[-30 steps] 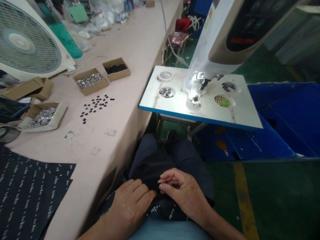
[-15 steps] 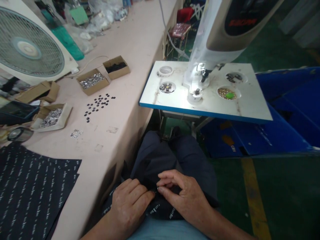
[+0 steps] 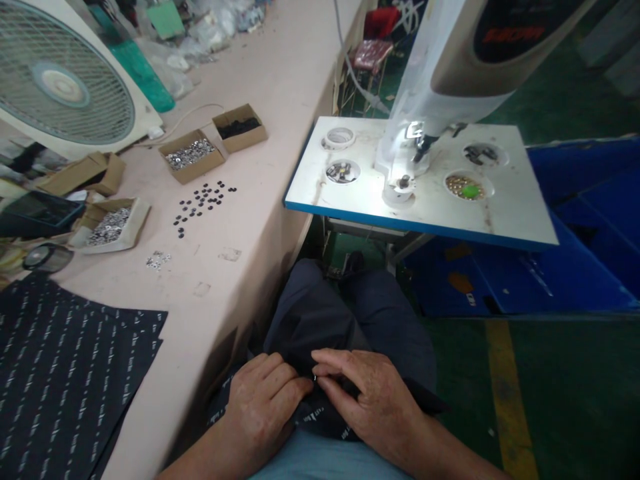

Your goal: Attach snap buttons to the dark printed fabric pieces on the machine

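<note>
Patterned cloth point(image 3: 327, 415), lower centre, is held by the left hand point(image 3: 263, 400), seemingly for steadiness — shiny bit point(image 3: 315, 378) pinched in the right hand's point(image 3: 377, 393) narrow grip.

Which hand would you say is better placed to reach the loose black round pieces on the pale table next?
Probably the left hand: it lies nearer the black round pieces, while the right hand is farther off, its fingertips at a small shiny bit.

The brightest light is a lamp under the machine head point(image 3: 470, 57), glaring white on the machine plate point(image 3: 505, 207) below. Even, soft light covers the counter point(image 3: 215, 280); its near side edge falls into shadow. The floor point(image 3: 575, 387) is dim. Fine detail looks soft, and wide-angle distortion stretches the fan point(image 3: 63, 83).
</note>
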